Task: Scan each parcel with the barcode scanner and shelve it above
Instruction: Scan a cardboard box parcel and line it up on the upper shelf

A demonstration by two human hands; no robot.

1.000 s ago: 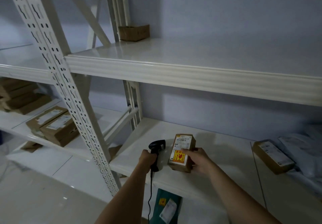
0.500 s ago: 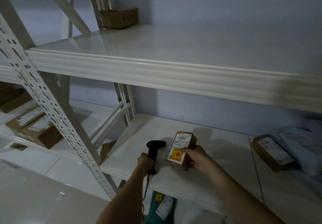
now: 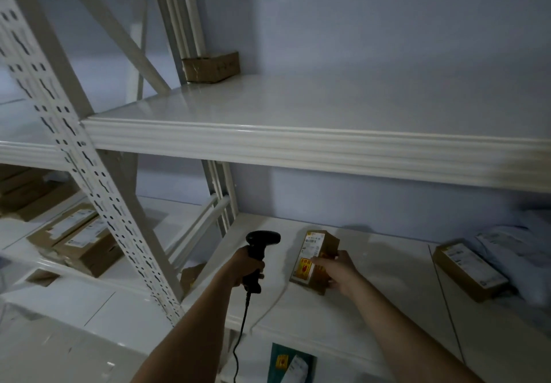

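Note:
My left hand grips the handle of a black corded barcode scanner, held upright with its head turned toward the parcel. My right hand holds a small brown cardboard parcel by its right side; the parcel has a white label and an orange sticker on the face toward me and is at the lower shelf, a short gap right of the scanner. The upper shelf runs across above both hands, with one brown box at its back left corner.
Another labelled brown parcel lies at the right of the lower shelf beside pale plastic mailers. Stacked boxes sit on the neighbouring rack at left behind a perforated upright. A green package lies below the shelf edge.
The view has tilted up and shifted, showing more of the upper shelf. The scanner has drawn a little away from the parcel; both hands keep their holds.

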